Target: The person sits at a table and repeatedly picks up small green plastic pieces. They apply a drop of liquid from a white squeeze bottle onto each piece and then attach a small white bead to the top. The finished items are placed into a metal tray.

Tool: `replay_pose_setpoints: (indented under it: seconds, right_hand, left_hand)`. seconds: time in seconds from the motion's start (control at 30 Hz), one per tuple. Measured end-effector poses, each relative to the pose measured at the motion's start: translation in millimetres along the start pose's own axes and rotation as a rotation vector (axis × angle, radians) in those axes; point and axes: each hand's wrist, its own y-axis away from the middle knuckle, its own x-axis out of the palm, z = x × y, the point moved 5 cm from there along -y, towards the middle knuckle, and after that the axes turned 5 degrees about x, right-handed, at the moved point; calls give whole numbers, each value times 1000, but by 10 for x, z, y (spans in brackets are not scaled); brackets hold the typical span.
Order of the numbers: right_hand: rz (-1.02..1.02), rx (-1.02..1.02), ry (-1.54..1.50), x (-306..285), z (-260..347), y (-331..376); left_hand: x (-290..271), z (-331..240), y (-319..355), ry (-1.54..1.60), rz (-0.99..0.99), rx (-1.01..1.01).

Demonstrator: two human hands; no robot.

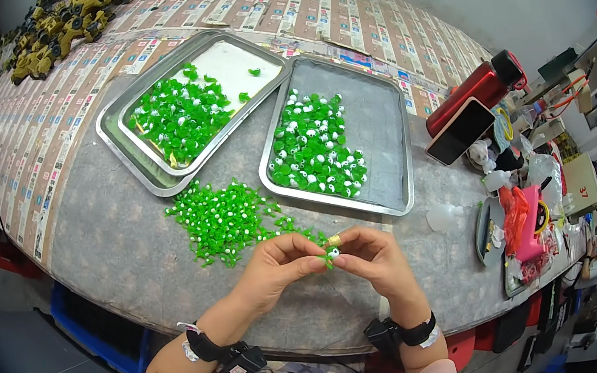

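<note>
My left hand (279,267) and my right hand (373,258) meet fingertip to fingertip above the near part of the table. Pinched between them is a small green plastic piece with a white eyeball-like ball (334,253); fingers cover much of it. A yellowish wrap sits on one finger of my right hand. Just beyond my hands lies a loose pile of small green pieces with white dots (219,220), trailing toward my fingers. Farther off, a metal tray (406,148) holds green pieces with white eyeballs (316,146).
A second metal tray (107,129) at the far left carries an inner tray of similar green pieces (182,115). On the right are a red bottle (465,98), a leaning phone (460,131) and a pink container (528,227). Yellow toy-like parts (63,32) heap at the far left.
</note>
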Motion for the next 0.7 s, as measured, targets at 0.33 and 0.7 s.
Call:
replay_pose_setpoints:
  seconds: [0.33,0.7]
  right_hand:
    - [3,26,-67,-1,2,9]
    - [0,-23,-95,13,11,45]
  left_hand:
    - [3,8,-10,-25,-4,-4]
    - [-19,-1,-11,5,-30,-20]
